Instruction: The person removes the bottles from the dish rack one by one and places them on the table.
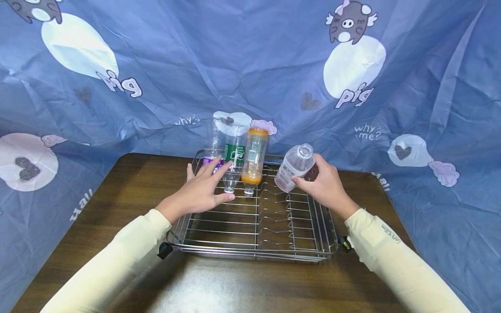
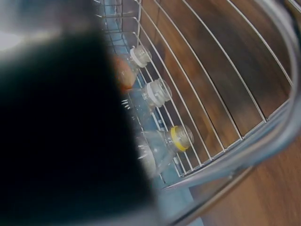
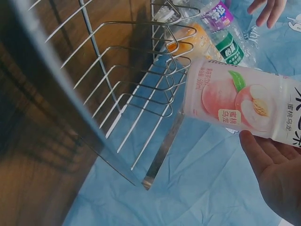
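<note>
My right hand grips a clear bottle with a pale pink peach label. It leans over the right rear of a wire dish rack, its uncapped mouth up. My left hand has its fingers spread beside three upside-down bottles at the back of the rack. These are a purple-labelled bottle, a green-labelled bottle and an orange-patterned bottle. My left fingers partly cover the purple label. In the left wrist view, a bottle neck with a yellow ring points down at the wires.
The rack stands on a dark wooden table, its raised wire dividers right of centre. Blue printed cloth hangs behind the table and along its sides. A dark blurred shape blocks much of the left wrist view.
</note>
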The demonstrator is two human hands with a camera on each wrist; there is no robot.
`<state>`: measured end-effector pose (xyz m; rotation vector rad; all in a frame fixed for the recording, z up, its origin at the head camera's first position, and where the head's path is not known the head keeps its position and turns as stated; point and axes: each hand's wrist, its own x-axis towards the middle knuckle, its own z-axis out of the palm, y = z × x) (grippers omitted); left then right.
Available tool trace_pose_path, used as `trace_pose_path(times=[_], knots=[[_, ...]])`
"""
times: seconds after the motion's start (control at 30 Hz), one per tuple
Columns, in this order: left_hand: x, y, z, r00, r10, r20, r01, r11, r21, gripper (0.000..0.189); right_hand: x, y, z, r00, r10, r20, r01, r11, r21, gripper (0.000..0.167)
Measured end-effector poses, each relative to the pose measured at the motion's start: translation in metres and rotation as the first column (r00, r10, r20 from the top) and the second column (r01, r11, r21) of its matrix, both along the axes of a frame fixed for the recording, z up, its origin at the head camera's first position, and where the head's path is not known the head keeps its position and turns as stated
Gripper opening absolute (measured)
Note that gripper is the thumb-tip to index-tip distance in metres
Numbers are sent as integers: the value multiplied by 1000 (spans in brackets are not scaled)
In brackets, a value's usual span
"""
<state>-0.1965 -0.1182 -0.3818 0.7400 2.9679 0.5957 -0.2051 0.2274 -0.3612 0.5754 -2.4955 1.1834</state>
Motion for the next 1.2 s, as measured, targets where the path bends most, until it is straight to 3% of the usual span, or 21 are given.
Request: trace_pose_path(times=[0.7, 0.77, 0.93, 1.2], knots=[[0, 7, 1, 999, -36, -15, 36, 999, -14, 97, 3, -3, 3, 991, 24, 130, -6, 990, -138, 47], [0, 7, 1, 999, -41, -19, 41, 999, -18, 97, 3, -3, 3, 983, 55, 175, -18, 978, -209, 45], [0, 8, 2, 999, -48, -24, 48, 999, -10, 98, 3, -3, 4, 955, 157, 252, -42, 911, -410, 43], [0, 10, 0, 997, -63, -41, 61, 997, -40, 101, 5, -5, 3, 944, 210, 255, -61, 869, -491, 43]])
